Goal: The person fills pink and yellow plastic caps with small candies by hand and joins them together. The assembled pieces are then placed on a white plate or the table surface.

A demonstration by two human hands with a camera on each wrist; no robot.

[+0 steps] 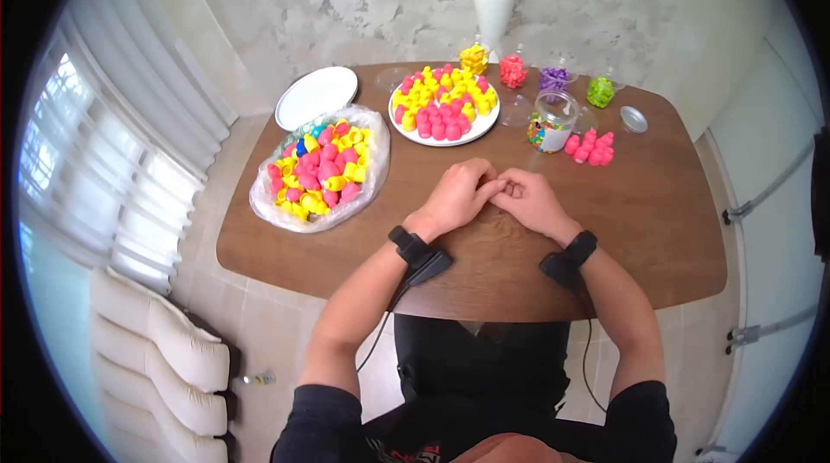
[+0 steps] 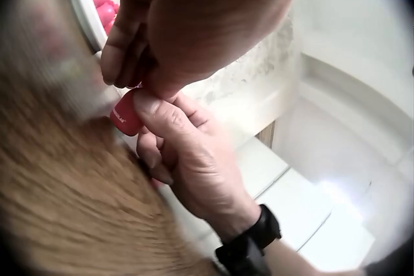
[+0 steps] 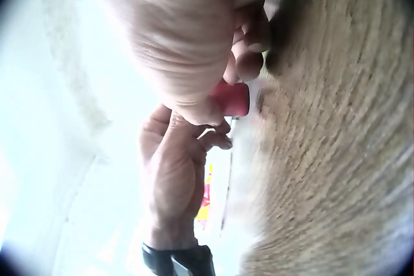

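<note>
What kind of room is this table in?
Likely a living or dining room in a home, judging by the cream padded seat, the sheer white curtains over the window and the brown wooden table with rounded corners.

My bare left hand (image 1: 456, 192) and bare right hand (image 1: 538, 202) meet in front of me, fingers (image 2: 152, 151) curled and thumbs (image 3: 202, 111) pressed inward in a pinch, while my bare left forearm (image 1: 365, 300) and bare right forearm (image 1: 621, 300) slant toward each other from wide-set elbows (image 1: 335, 349).
</note>
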